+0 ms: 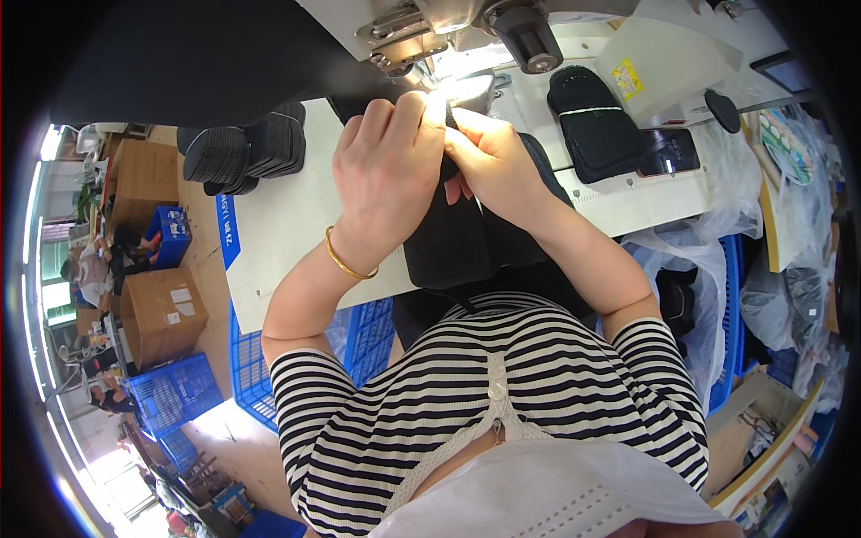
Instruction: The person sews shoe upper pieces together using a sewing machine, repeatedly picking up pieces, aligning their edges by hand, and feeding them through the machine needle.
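Note:
Both of my hands meet close under the lit head of a sewing machine [404,49]. My left hand [386,166], with a gold bangle at the wrist, has its fingers curled down on a black fabric piece [451,121]. My right hand [498,170] pinches the same fabric piece from the right, thumb and fingers together. Below the hands, long black padded pieces [448,242] hang over the front edge of the white table [309,215]. The fingertips and the needle area are partly hidden by the hands and the glare.
Bundled stacks of black pieces [247,148] stand at the table's left end. Another banded black stack [592,125] lies at right, beside a phone [671,152]. Blue crates [368,336] are under the table, and cardboard boxes [161,309] stand on the floor at left.

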